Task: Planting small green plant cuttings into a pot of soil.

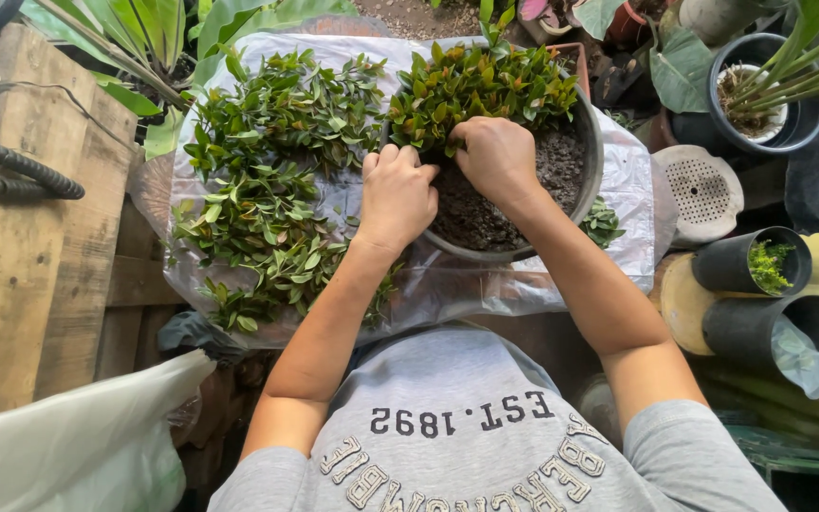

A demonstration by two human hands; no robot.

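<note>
A wooden box (40,237) stands at the far left. Next, a heap of leafy cuttings (267,180) lies on a plastic sheet (485,284), stems pointing all ways. The left hand (396,197) is curled shut at the rim of a round grey pot (588,175). Whether it holds anything is hidden. The right hand (495,156) pinches a cutting into the dark soil (485,213), leaves up. Two black pots (770,294) lie sideways at the right.
</note>
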